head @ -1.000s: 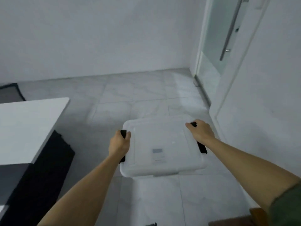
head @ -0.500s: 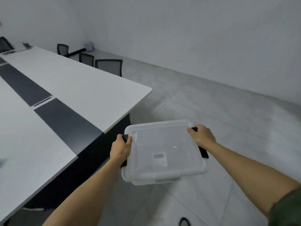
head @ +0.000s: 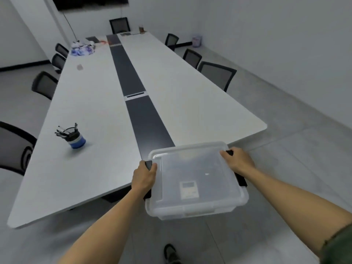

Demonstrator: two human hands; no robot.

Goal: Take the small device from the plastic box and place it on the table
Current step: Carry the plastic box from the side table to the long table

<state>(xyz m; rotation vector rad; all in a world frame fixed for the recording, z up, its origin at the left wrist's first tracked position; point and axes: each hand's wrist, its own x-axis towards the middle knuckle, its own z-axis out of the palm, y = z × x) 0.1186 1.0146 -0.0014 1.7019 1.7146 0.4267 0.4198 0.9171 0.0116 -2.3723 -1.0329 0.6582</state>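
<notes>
Long white conference table (head: 91, 115) with a dark central strip (head: 133, 86) running from near to far, set on a pale grey tiled floor (head: 285, 149) between plain white walls (head: 266, 35). Black mesh-backed chairs (head: 217, 75) ranged along both long sides and one at the far end, with a dark screen (head: 91, 2) mounted on the far wall. Blue pen cup (head: 76, 139) on the near left of the tabletop, a blurred blue-and-white heap (head: 82, 49) at far left.
</notes>
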